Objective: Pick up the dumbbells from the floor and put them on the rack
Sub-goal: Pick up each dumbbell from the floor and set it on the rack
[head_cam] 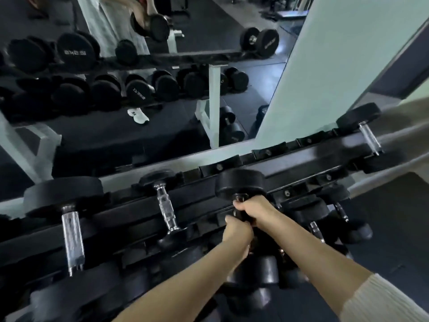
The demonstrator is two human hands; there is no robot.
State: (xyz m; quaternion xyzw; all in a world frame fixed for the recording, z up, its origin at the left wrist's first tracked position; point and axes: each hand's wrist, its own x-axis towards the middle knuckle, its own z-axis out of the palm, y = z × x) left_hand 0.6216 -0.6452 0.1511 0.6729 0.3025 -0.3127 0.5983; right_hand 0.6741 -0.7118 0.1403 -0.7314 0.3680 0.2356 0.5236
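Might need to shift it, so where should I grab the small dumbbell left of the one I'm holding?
Take the small dumbbell by its chrome handle, from above: it lies across the rack rails, heads at both ends, handle bare and facing up.

1. You are holding a black round-headed dumbbell (pixel 240 184) by its handle, its far head hanging over the rack's top tier.
2. The black rack (pixel 301 156) is carrying chrome-handled dumbbells (pixel 166 210), lying crosswise.
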